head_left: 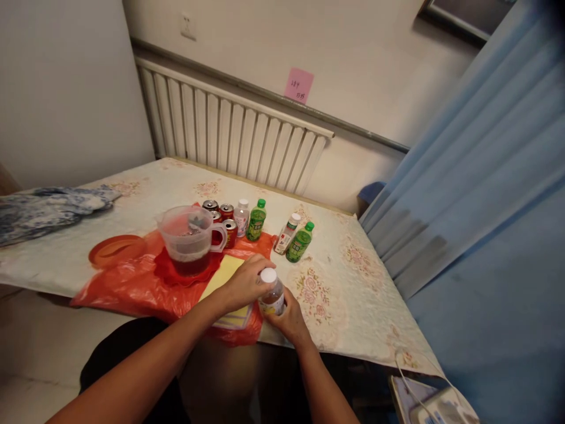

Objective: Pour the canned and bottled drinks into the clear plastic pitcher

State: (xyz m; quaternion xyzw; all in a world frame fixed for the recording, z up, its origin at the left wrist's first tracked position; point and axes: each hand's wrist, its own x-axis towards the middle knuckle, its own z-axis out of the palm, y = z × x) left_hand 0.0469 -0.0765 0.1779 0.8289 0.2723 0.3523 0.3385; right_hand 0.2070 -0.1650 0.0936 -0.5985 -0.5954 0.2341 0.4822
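Across the middle of the frame, the flowered tabletop (pixel 353 306) carries a red plastic sheet (pixel 119 288), spread at centre-left perhaps to catch drips from the clear pitcher (pixel 176 238) above it. At lower centre, both hands have hold of the upright bottle (pixel 273 305), the left hand (pixel 247 281) curled about its shoulder beside the white cap (pixel 268 275) and the right hand (pixel 292 321) closed around its lower side, an opposed grip that probably steadies it.
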